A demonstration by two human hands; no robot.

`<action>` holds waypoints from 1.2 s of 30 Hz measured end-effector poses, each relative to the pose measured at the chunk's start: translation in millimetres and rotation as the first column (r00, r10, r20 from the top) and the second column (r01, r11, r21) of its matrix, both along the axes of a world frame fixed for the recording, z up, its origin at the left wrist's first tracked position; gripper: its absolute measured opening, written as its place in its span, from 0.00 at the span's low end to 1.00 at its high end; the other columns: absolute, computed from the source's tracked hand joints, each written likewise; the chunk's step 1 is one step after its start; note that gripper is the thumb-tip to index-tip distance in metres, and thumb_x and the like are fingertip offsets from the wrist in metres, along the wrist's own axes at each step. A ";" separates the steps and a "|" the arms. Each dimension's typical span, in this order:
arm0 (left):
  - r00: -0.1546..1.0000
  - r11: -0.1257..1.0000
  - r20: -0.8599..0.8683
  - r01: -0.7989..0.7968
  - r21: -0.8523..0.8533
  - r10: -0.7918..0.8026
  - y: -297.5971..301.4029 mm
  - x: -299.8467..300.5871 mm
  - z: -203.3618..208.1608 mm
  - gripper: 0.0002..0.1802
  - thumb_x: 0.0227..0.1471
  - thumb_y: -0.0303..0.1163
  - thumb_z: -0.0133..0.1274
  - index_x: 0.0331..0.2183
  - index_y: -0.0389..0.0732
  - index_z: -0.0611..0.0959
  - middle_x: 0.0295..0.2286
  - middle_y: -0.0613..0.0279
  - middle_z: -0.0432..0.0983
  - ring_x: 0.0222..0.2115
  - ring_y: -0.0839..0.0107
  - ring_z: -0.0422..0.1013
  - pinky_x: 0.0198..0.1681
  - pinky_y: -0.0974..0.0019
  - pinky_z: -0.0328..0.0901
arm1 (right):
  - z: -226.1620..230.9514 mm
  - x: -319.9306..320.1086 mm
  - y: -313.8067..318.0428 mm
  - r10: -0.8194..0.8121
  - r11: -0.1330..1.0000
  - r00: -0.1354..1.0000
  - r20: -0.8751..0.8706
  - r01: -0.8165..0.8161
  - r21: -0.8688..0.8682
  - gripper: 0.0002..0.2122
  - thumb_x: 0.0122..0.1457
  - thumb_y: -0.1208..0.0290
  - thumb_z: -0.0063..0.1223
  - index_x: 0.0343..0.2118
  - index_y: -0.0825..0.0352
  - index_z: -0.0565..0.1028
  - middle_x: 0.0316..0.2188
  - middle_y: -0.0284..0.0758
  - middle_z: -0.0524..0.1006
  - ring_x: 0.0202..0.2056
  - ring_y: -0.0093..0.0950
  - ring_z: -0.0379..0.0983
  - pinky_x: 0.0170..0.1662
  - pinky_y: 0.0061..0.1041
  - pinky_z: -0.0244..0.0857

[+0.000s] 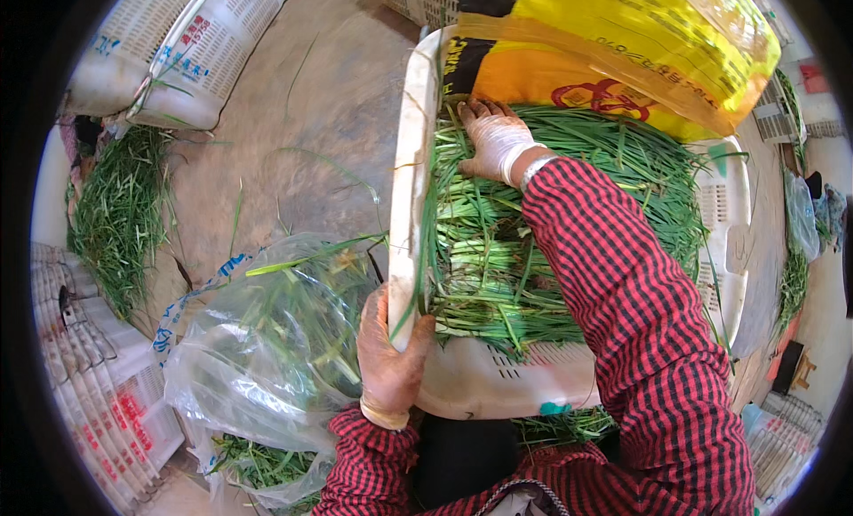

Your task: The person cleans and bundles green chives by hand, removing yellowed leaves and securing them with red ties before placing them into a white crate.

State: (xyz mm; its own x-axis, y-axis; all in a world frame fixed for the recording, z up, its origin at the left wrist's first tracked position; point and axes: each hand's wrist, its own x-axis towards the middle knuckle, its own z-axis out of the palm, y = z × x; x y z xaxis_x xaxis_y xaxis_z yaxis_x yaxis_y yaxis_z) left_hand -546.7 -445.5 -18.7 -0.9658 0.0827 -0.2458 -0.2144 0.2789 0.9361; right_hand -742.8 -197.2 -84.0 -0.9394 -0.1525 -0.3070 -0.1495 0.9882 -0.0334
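A white plastic crate (410,174) stands before me, holding layers of long green chives (484,258) with pale stem ends toward the left. My left hand (391,356), in a soiled thin glove, is wrapped round the crate's near left rim. Farther back, my right hand (499,141) rests on top of the chives near the far left corner. It is gloved too, with its fingers stretched out and the fingertips partly among the leaves. A yellow, orange and black printed plastic bag (613,63) lies over the crate's far side, just beyond that hand.
Left of the crate, a clear plastic bag (258,356) contains loose greens. A heap of green leaves (124,214) lies at the far left below white crates (209,58). Another white crate (107,400) stands near left. Stray leaves are scattered over the floor (275,134).
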 end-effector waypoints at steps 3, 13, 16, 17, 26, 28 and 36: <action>1.000 1.000 -0.012 0.013 -0.025 -0.014 -0.1 -3.3 4.7 0.25 0.49 0.27 0.60 0.49 0.35 0.75 0.40 0.53 0.73 0.41 0.58 0.71 0.48 0.59 0.66 | -3.6 -14.9 -7.9 -0.033 0.995 0.992 0.124 0.021 0.097 0.51 0.45 0.43 0.62 0.68 0.67 0.51 0.61 0.51 0.65 0.61 0.44 0.63 0.64 0.37 0.55; 1.000 0.999 -0.024 -0.015 -0.036 0.014 -2.2 -3.7 1.9 0.25 0.48 0.27 0.61 0.49 0.34 0.75 0.40 0.52 0.73 0.39 0.58 0.71 0.47 0.59 0.66 | 24.4 41.4 -16.3 0.123 0.991 0.990 0.062 -0.126 0.045 0.40 0.44 0.53 0.64 0.57 0.74 0.65 0.33 0.45 0.80 0.40 0.40 0.77 0.47 0.37 0.66; 0.999 0.998 -0.005 -0.048 0.036 0.048 -2.0 -0.9 1.6 0.25 0.48 0.27 0.61 0.48 0.34 0.75 0.39 0.52 0.73 0.39 0.60 0.71 0.47 0.60 0.66 | 46.6 108.4 -21.2 0.274 0.961 0.962 0.009 -0.273 -0.037 0.28 0.43 0.59 0.68 0.46 0.69 0.74 0.33 0.38 0.79 0.41 0.36 0.74 0.47 0.37 0.66; 0.998 0.999 -0.041 -0.037 0.034 0.038 -2.1 -1.4 -2.5 0.25 0.48 0.27 0.61 0.48 0.34 0.75 0.39 0.53 0.73 0.39 0.60 0.71 0.47 0.60 0.66 | 40.4 120.0 -20.2 0.317 0.948 0.948 0.025 -0.317 0.001 0.25 0.43 0.59 0.68 0.42 0.68 0.76 0.34 0.38 0.78 0.43 0.36 0.74 0.48 0.37 0.65; 1.000 0.999 -0.011 0.026 -0.031 -0.026 -3.4 -2.0 -0.9 0.26 0.49 0.29 0.60 0.51 0.35 0.75 0.40 0.53 0.74 0.40 0.62 0.71 0.48 0.62 0.65 | 31.2 76.1 -24.4 0.165 0.986 0.957 0.239 -0.158 -0.046 0.30 0.45 0.54 0.67 0.50 0.67 0.75 0.64 0.46 0.61 0.62 0.44 0.61 0.63 0.43 0.58; 1.000 0.998 -0.016 0.016 -0.059 -0.017 -5.4 -0.9 -2.2 0.27 0.49 0.29 0.60 0.51 0.35 0.75 0.41 0.53 0.74 0.41 0.61 0.71 0.49 0.61 0.65 | 26.6 89.0 -28.1 0.084 0.995 0.976 0.203 -0.071 -0.068 0.30 0.45 0.57 0.68 0.50 0.68 0.72 0.61 0.47 0.65 0.48 0.42 0.76 0.52 0.38 0.70; 0.958 0.961 -0.287 -0.087 -0.262 0.009 5.1 1.5 15.1 0.28 0.51 0.31 0.59 0.53 0.33 0.75 0.46 0.51 0.74 0.50 0.60 0.69 0.56 0.60 0.61 | 58.2 131.0 24.0 -0.405 0.704 0.912 0.064 0.355 -0.615 0.27 0.42 0.59 0.69 0.47 0.63 0.78 0.36 0.38 0.82 0.37 0.30 0.80 0.46 0.28 0.73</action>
State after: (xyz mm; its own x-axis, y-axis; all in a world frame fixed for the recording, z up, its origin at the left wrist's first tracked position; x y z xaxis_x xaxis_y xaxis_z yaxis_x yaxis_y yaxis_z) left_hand -545.1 -440.4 -3.6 -0.9996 0.0033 0.0285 0.0260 0.5246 0.8510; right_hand -611.8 -173.2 -25.8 -0.9738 0.0936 -0.2073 0.2079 0.7362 -0.6440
